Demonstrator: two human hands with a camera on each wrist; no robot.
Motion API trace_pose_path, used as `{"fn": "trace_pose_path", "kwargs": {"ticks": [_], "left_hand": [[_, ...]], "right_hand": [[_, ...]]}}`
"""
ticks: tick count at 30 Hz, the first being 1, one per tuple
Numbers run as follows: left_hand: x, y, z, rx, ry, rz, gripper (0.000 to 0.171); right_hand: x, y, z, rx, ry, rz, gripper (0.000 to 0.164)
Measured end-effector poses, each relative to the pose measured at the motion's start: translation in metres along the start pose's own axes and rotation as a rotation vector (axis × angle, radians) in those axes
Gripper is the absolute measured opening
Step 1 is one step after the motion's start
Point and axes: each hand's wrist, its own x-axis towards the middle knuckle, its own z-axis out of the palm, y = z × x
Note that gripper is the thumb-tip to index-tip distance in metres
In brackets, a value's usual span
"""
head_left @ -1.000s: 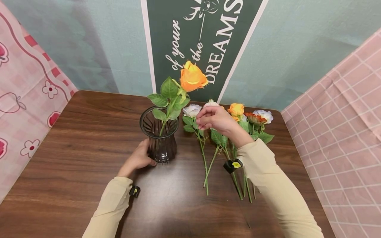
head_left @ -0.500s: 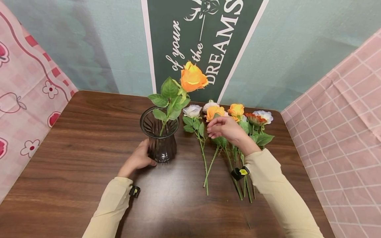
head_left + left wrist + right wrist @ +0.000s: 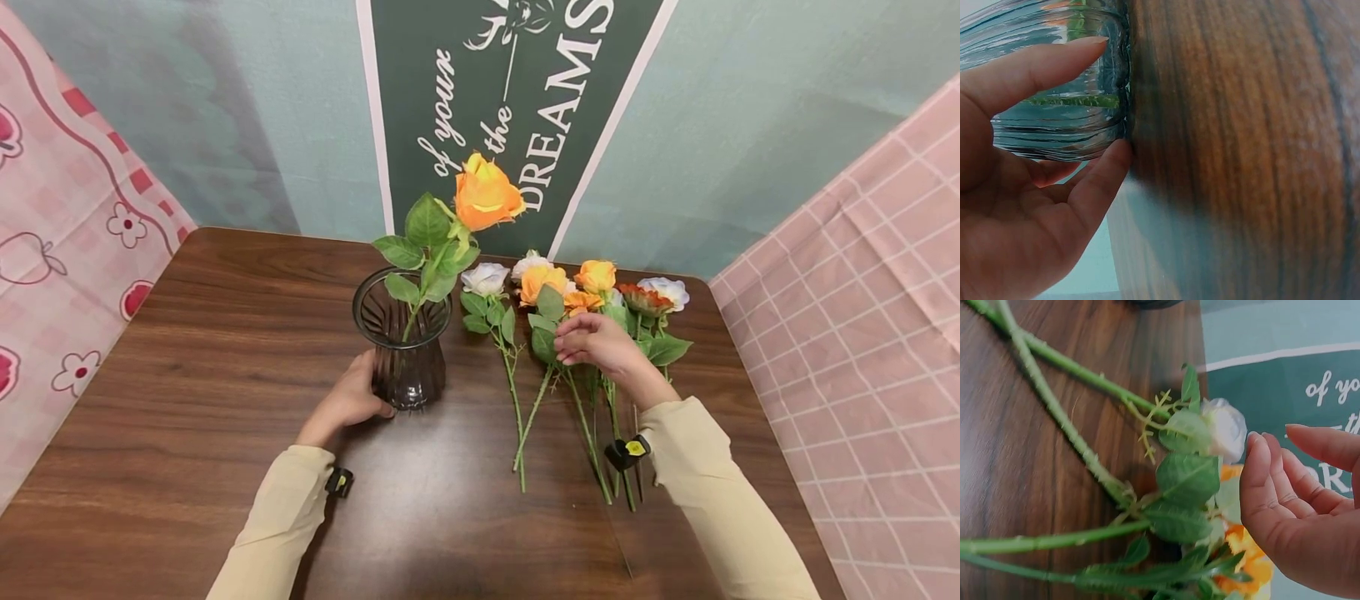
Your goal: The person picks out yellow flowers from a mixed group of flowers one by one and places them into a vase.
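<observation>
A dark glass vase (image 3: 408,375) stands upright on the table, holding one orange rose (image 3: 487,196) whose stem (image 3: 1075,101) shows through the glass in the left wrist view. My left hand (image 3: 348,400) grips the vase low down, thumb on the near side and fingers round the other. Over the loose flowers hovers my right hand (image 3: 600,346), fingers loosely bent, with nothing between thumb and fingertips. Closest to it are green leaves (image 3: 546,337) and a yellow-orange rose (image 3: 542,283). In the right wrist view a pale rose (image 3: 1225,430) lies beyond the fingertips.
Several artificial flowers lie on the wooden table (image 3: 225,375), stems towards me: a pale lilac rose (image 3: 484,279), a smaller orange bloom (image 3: 596,275), a rust-coloured flower (image 3: 643,300). A teal wall cloth (image 3: 315,125) hangs behind, with pink cloths (image 3: 847,292) at both sides.
My right hand has moved right and towards me, away from the vase side, uncovering the yellow-orange rose and its leaves. The left hand, the vase and the orange rose have stayed put.
</observation>
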Motion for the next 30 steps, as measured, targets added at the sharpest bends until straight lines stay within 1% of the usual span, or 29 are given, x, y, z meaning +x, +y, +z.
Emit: {"fn": "trace_pose_path", "kwargs": {"ticks": [2,9,13,17,22,30], "left_hand": [[0.0,0.0,0.0,-0.003,0.001,0.002,0.084],[0.001,0.0,0.001,-0.009,-0.006,-0.007,0.085],[0.002,0.001,0.0,-0.011,-0.01,-0.01,0.085],[0.001,0.001,0.0,-0.006,-0.011,-0.006,0.084],[0.001,0.001,-0.001,-0.003,-0.013,-0.002,0.084],[0.001,0.0,0.0,-0.005,-0.017,-0.009,0.086]], "right_hand": [[-0.002,0.002,-0.004,-0.019,0.009,0.008,0.024],[-0.01,0.009,-0.017,-0.094,0.024,0.037,0.024],[-0.015,0.014,-0.025,-0.137,0.03,0.065,0.022],[-0.021,0.016,-0.032,-0.157,0.041,0.091,0.018],[-0.026,0.019,-0.037,-0.154,0.064,0.143,0.012],[-0.027,0.024,-0.039,-0.255,0.076,0.213,0.01]]}}
